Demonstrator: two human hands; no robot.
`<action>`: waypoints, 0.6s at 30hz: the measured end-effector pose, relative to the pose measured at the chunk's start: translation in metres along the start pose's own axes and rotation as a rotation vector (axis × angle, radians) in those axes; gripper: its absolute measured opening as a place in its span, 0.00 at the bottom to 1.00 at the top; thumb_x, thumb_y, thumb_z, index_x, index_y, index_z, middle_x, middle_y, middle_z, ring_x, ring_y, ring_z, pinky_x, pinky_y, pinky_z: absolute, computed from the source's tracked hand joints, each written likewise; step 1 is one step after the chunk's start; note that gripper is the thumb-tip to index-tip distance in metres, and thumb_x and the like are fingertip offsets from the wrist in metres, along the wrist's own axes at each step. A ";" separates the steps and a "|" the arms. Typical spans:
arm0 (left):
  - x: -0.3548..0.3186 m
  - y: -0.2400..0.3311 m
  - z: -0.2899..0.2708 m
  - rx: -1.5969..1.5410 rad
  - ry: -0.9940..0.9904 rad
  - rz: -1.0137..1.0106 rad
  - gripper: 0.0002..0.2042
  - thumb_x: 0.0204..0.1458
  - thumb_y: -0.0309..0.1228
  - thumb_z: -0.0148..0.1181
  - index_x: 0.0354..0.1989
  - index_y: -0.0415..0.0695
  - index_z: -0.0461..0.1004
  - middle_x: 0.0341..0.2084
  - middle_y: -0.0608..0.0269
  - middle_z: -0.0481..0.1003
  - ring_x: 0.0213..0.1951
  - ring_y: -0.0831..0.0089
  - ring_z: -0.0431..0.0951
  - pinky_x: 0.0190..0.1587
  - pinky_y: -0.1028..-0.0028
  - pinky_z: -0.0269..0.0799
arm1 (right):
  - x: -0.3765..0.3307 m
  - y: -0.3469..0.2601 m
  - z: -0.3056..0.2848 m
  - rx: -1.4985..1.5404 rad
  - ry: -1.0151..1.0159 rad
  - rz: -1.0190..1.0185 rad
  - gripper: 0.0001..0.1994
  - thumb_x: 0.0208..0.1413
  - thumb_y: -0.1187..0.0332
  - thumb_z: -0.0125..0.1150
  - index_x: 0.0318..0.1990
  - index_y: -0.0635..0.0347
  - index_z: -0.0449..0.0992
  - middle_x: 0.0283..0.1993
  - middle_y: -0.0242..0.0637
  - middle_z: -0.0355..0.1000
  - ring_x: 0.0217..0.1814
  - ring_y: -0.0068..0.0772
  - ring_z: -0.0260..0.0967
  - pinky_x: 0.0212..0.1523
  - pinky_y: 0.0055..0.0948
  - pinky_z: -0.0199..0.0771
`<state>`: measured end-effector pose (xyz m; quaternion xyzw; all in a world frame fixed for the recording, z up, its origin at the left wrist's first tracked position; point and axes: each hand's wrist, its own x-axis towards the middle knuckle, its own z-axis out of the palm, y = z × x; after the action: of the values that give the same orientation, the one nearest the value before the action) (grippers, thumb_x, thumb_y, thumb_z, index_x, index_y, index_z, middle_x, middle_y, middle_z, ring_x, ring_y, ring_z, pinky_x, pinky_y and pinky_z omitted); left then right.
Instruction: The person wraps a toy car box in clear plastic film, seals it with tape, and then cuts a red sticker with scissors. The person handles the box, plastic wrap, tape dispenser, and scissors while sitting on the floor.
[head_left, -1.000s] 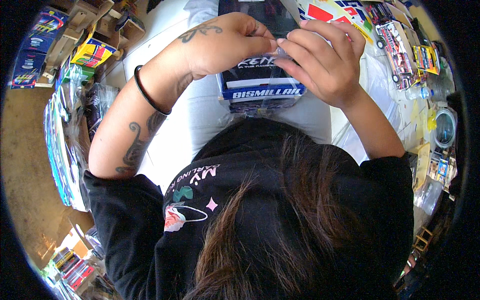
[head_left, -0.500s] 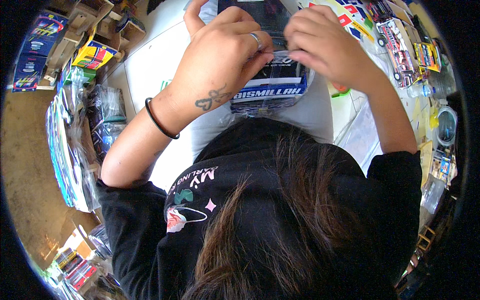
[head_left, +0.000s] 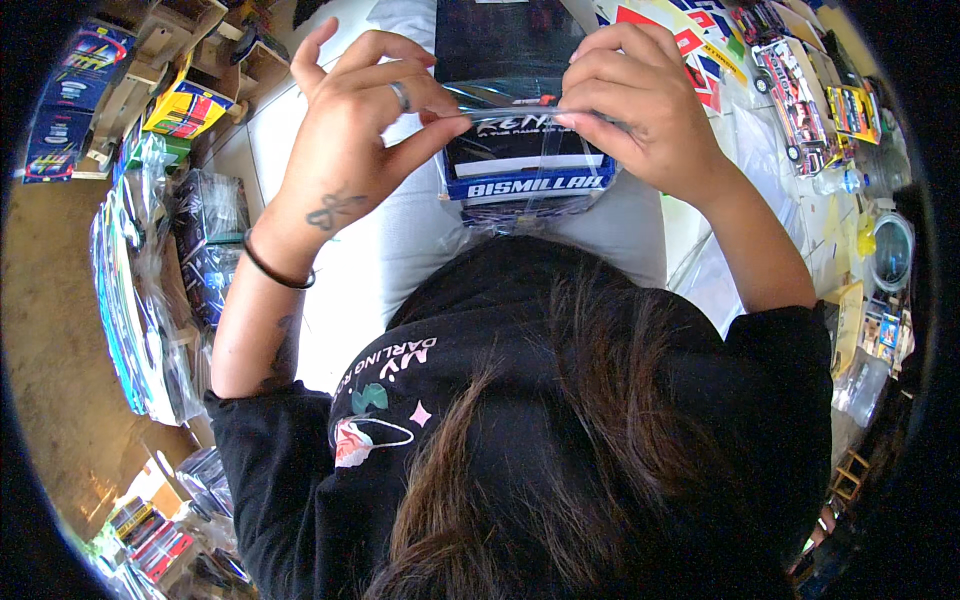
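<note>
Across my lap lies a long toy truck (head_left: 505, 45), its black top and blue front panel partly covered in shiny clear plastic. My left hand (head_left: 360, 135) pinches one end of a narrow strip of clear plastic (head_left: 512, 113) between thumb and forefinger, its other fingers raised. At the opposite end, my right hand (head_left: 650, 120) grips the strip with its fingertips closed. The strip runs nearly level over the truck's front part; whether it is tape or the edge of a wrapper, I cannot tell.
Plastic-wrapped dark toys (head_left: 212, 230) and a stack of wrapped sheets (head_left: 135, 290) stand to my left, by wooden toy pieces (head_left: 160, 40). On the right are a toy truck with wheels (head_left: 790, 105), colourful sticker sheets (head_left: 700, 50) and a round clear roll (head_left: 892, 250).
My hands have moved apart, the left one outward to the left. The clear strip now shows stretched between them, and more of the truck's front is uncovered.
</note>
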<state>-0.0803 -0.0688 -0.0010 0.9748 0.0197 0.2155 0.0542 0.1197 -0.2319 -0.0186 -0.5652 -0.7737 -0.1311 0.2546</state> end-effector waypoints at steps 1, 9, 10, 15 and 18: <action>0.000 0.000 -0.004 -0.057 0.047 0.036 0.06 0.42 0.34 0.69 0.29 0.52 0.78 0.29 0.75 0.76 0.47 0.74 0.73 0.63 0.57 0.41 | 0.000 0.001 -0.002 -0.009 -0.004 -0.012 0.05 0.42 0.69 0.65 0.27 0.56 0.75 0.34 0.30 0.72 0.49 0.34 0.66 0.53 0.37 0.55; 0.021 0.028 0.020 -0.065 0.075 0.071 0.07 0.42 0.31 0.67 0.31 0.52 0.77 0.33 0.73 0.75 0.45 0.72 0.73 0.62 0.56 0.40 | 0.009 0.001 -0.008 0.020 -0.080 -0.020 0.05 0.42 0.68 0.64 0.27 0.55 0.75 0.35 0.29 0.72 0.51 0.34 0.65 0.53 0.37 0.55; 0.023 0.028 0.021 -0.075 0.059 0.049 0.07 0.43 0.30 0.66 0.31 0.52 0.77 0.33 0.72 0.75 0.45 0.71 0.73 0.61 0.57 0.42 | 0.010 0.003 -0.008 0.032 -0.085 -0.017 0.05 0.42 0.68 0.64 0.27 0.55 0.75 0.35 0.28 0.72 0.51 0.34 0.65 0.53 0.37 0.55; 0.032 0.014 0.027 -0.389 -0.073 -0.126 0.03 0.49 0.28 0.59 0.32 0.45 0.76 0.35 0.65 0.74 0.43 0.69 0.73 0.55 0.68 0.59 | 0.004 0.005 -0.007 -0.030 -0.028 -0.022 0.08 0.41 0.65 0.66 0.30 0.53 0.76 0.38 0.26 0.72 0.50 0.32 0.66 0.53 0.37 0.56; 0.037 0.004 0.037 -0.745 -0.317 -0.357 0.04 0.51 0.27 0.57 0.32 0.40 0.75 0.36 0.62 0.74 0.42 0.72 0.74 0.49 0.74 0.66 | -0.006 -0.005 0.002 -0.234 0.128 -0.047 0.11 0.40 0.63 0.68 0.33 0.52 0.78 0.40 0.25 0.73 0.49 0.28 0.66 0.52 0.39 0.56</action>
<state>-0.0309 -0.0740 -0.0178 0.8911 0.1002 0.0430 0.4406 0.1162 -0.2370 -0.0235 -0.5632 -0.7484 -0.2620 0.2326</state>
